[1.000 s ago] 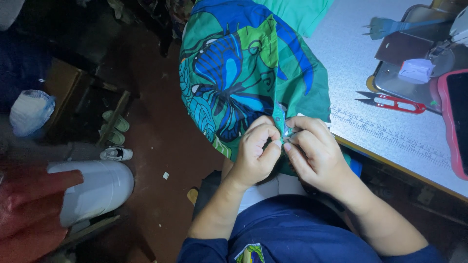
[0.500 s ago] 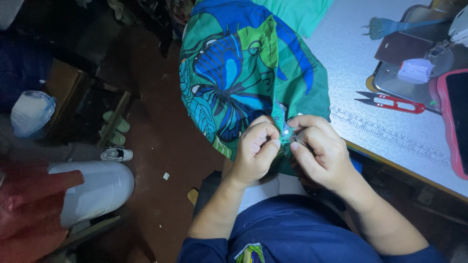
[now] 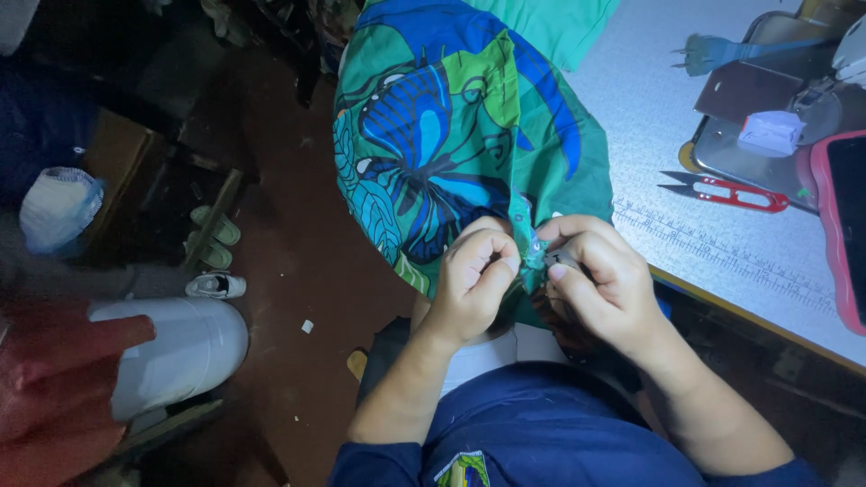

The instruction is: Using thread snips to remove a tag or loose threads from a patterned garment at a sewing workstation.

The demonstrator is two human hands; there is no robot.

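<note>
A green garment (image 3: pixel 451 135) printed with blue butterflies hangs off the table's near edge toward my lap. My left hand (image 3: pixel 474 284) pinches its lower edge with thumb and fingers. My right hand (image 3: pixel 600 280) grips the same edge right beside it, the two hands almost touching. A narrow strip of the fabric with small buttons (image 3: pixel 532 248) stands between my fingertips. Whatever my right fingers press against the cloth is hidden.
On the white table (image 3: pixel 722 243) lie red thread snips (image 3: pixel 731 191), a metal plate (image 3: pixel 767 135) with a small white block (image 3: pixel 769 133), a red-cased phone (image 3: pixel 843 225) and a blue brush (image 3: pixel 713 54). Left on the dark floor are a white container (image 3: pixel 176 347), sandals (image 3: pixel 215 236) and a stool (image 3: pixel 135 171).
My hands have shifted slightly along the garment's edge while keeping the pinch on it. The fabric strip between them has risen a little.
</note>
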